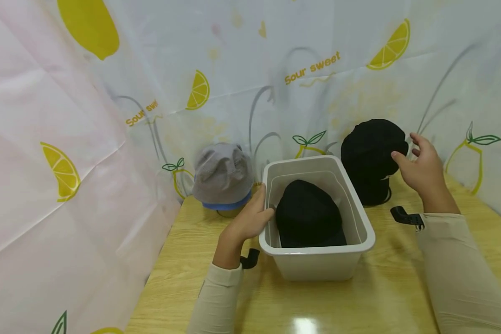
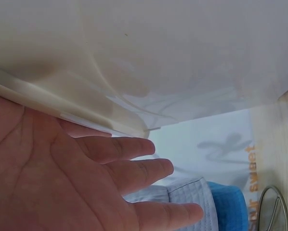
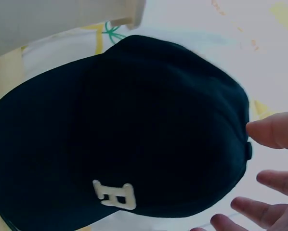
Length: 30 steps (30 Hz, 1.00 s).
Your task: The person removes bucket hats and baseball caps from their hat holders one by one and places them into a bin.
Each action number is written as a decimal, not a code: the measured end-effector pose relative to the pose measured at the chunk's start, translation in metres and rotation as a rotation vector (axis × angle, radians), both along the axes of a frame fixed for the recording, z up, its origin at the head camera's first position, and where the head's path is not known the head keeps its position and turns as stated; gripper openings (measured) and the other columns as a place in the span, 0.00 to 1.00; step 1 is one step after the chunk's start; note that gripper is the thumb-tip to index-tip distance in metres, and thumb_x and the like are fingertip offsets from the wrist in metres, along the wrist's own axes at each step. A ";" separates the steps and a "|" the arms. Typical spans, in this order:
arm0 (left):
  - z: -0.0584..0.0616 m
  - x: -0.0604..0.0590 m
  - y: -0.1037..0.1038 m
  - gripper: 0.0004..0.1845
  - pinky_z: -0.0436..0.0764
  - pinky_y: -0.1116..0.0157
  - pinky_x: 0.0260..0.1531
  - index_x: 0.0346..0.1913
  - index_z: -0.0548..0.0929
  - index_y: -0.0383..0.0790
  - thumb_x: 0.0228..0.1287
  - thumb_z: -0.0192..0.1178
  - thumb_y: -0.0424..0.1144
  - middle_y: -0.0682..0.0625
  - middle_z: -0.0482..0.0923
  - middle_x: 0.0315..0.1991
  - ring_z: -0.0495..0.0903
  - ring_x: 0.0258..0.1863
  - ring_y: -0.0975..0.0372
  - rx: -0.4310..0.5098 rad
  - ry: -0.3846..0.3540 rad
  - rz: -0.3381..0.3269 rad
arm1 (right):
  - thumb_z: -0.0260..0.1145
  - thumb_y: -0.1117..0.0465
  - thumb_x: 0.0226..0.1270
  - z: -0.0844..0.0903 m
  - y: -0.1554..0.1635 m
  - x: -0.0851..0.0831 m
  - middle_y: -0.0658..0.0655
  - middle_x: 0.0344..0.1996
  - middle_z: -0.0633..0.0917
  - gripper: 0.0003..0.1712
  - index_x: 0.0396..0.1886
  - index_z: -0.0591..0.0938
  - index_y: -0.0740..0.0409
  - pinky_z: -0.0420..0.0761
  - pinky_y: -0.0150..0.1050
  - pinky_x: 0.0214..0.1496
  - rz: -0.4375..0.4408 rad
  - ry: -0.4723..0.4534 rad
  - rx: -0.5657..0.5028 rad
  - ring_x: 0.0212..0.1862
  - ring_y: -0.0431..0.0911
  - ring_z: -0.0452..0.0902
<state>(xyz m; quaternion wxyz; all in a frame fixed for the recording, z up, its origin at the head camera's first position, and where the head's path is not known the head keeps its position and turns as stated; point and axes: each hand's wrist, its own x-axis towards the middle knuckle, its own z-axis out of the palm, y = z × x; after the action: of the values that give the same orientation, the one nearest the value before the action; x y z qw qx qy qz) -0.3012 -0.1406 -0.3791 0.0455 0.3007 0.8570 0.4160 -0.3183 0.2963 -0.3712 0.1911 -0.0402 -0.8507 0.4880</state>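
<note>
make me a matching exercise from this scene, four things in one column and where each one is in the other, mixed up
Things
1. grey hat
2. black cap with the white letter
3. black cap without a visible letter
4. left hand

Places
a. inside the white bin
b. on the bin's left rim
c. right of the bin, at the fingertips of the right hand
d. left of the bin, by the lemon-print backdrop

Pairs: 1-d, 2-c, 3-a, 4-b
</note>
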 end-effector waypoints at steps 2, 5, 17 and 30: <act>0.001 0.000 0.000 0.47 0.75 0.45 0.66 0.83 0.29 0.52 0.70 0.45 0.38 0.46 0.37 0.85 0.52 0.81 0.44 -0.003 -0.002 0.001 | 0.51 0.38 0.77 -0.002 0.001 -0.003 0.60 0.85 0.44 0.49 0.87 0.41 0.46 0.57 0.74 0.72 0.014 -0.020 -0.024 0.82 0.68 0.45; 0.001 0.000 0.000 0.47 0.74 0.45 0.66 0.83 0.29 0.51 0.70 0.45 0.39 0.45 0.36 0.85 0.50 0.81 0.45 -0.012 -0.001 0.009 | 0.50 0.36 0.77 -0.005 0.002 -0.007 0.62 0.85 0.40 0.50 0.86 0.36 0.44 0.56 0.74 0.73 0.045 -0.051 -0.050 0.82 0.70 0.42; 0.003 0.003 0.001 0.48 0.70 0.44 0.70 0.84 0.30 0.46 0.70 0.46 0.38 0.45 0.32 0.86 0.43 0.83 0.49 -0.010 -0.026 0.023 | 0.50 0.35 0.77 -0.013 0.003 -0.011 0.66 0.84 0.41 0.52 0.86 0.34 0.47 0.61 0.71 0.72 0.039 -0.084 -0.106 0.80 0.71 0.48; 0.005 0.006 0.001 0.48 0.64 0.44 0.74 0.84 0.29 0.43 0.70 0.45 0.41 0.45 0.30 0.86 0.39 0.83 0.54 -0.044 -0.041 0.051 | 0.53 0.36 0.76 -0.015 0.006 -0.010 0.69 0.82 0.52 0.50 0.84 0.51 0.61 0.73 0.36 0.48 -0.030 -0.062 -0.002 0.75 0.72 0.62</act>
<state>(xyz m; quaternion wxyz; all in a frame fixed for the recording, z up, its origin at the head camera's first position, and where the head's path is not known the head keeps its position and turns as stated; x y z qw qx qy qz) -0.2953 -0.1397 -0.3738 0.0589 0.2691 0.8721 0.4044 -0.3282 0.3023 -0.3860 0.1720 -0.0683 -0.8551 0.4843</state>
